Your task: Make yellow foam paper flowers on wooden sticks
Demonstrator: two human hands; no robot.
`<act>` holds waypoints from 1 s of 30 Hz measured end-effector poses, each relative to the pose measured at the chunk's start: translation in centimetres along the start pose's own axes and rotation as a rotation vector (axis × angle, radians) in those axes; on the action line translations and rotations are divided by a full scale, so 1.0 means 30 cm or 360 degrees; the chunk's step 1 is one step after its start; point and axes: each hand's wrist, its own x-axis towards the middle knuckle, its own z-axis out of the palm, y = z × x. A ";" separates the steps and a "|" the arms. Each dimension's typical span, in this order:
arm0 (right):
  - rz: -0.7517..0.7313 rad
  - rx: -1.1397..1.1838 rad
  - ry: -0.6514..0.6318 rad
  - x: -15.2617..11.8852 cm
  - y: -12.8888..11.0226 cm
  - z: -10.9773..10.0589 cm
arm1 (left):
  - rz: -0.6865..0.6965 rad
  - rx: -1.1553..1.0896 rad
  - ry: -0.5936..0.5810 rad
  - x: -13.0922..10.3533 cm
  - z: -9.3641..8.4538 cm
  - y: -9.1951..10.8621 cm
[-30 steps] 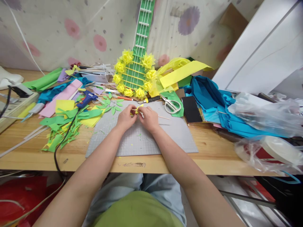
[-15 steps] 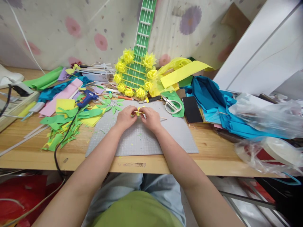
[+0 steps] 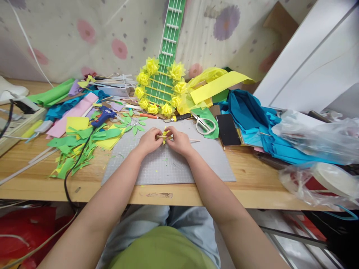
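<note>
Over the grey cutting mat (image 3: 157, 172), both hands meet around a small yellow paper piece (image 3: 165, 131) and a thin wooden stick (image 3: 194, 140). My left hand (image 3: 150, 141) is closed, its fingertips pinching at the yellow paper. My right hand (image 3: 179, 141) is closed too, with the stick passing through its fingers and sticking out to the right. Fingers partly hide the paper, so its full shape cannot be seen. Green paper leaves (image 3: 134, 122) lie just beyond the left hand. Behind stands a green paper guitar (image 3: 166, 69) edged with yellow paper flowers (image 3: 176, 71).
White-handled scissors (image 3: 206, 126), a utility knife (image 3: 182, 117) and a phone (image 3: 228, 129) lie beyond the right hand. A blue glue gun (image 3: 103, 115) with a black cord and green paper scraps (image 3: 70, 157) are at left. Blue paper (image 3: 246, 112) and a plastic bag (image 3: 316, 134) fill the right.
The yellow paper shows more between the fingertips, and the fingers have shifted around the stick. The stick's free end has moved slightly to the right.
</note>
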 end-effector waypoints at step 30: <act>-0.0007 0.0108 -0.0051 0.003 0.021 -0.009 | 0.0014 -0.0586 -0.0153 0.013 0.027 -0.034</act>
